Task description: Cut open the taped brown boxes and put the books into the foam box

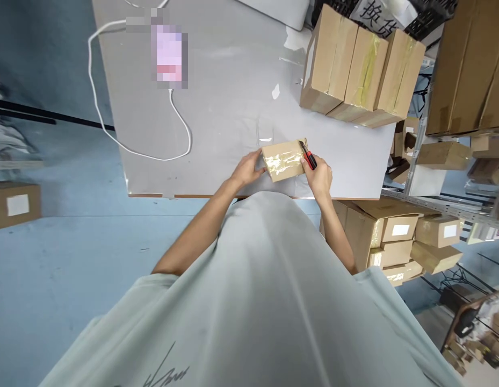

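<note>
A small cardboard box [284, 162] with shiny clear tape across its top lies near the front edge of the grey table [225, 107]. Against its left end rests my left hand [248, 169], with the thumb and fingers apart along the side. My right hand [319, 176] is closed around a red and black utility knife [309, 158]. The knife's dark front end reaches over the box's right end. Whether its blade touches the tape is too small to tell.
Three taped cardboard boxes [362, 70] stand in a row at the table's back right. A white cable [188, 140] loops across the left side to a blurred-out device [169, 54]. More boxes [398, 231] are stacked right of the table, beside a metal shelf [418, 145].
</note>
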The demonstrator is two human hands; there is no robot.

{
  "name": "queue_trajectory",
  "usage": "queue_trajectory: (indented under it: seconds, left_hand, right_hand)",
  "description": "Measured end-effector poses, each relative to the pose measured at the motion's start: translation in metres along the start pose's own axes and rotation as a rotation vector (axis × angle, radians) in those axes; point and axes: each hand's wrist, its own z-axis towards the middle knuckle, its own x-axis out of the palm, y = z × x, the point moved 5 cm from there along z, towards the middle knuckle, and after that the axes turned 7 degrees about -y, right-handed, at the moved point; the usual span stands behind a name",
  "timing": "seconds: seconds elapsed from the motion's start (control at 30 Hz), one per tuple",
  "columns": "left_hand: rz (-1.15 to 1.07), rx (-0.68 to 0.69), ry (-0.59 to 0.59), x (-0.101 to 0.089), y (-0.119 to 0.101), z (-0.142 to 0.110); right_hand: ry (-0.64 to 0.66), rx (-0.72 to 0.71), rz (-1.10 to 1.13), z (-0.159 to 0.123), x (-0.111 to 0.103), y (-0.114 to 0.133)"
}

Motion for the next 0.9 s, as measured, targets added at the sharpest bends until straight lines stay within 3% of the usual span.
queue_trajectory:
  seconds: [0.17,0.23,0.53,0.63,0.77,0.9]
  left_hand:
    - [0.048,0.167,-0.129,-0.051,-0.037,-0.018]
    - [0.063,0.215,-0.135,-0.063,-0.047,-0.02]
    - [-0.092,0.148,-0.162,-0.047,-0.06,-0.01]
    - [-0.146,0.119,-0.172,-0.048,-0.06,-0.013]
    - [-0.254,0.086,-0.132,-0.055,-0.06,-0.014]
    - [-0.341,0.062,-0.105,-0.067,-0.058,-0.007]
  right_hand:
    - [-0.022,0.018,-0.102,-0.008,0.013,0.019]
    - [-0.026,0.03,-0.117,-0.011,0.012,0.022]
    - [0.076,0.076,-0.315,-0.015,-0.007,0.046]
    - [0.089,0.084,-0.365,-0.03,-0.01,0.069]
    - [0.201,-0.047,-0.28,-0.061,-0.003,0.104]
    - [0.302,-0.081,-0.273,-0.081,0.005,0.121]
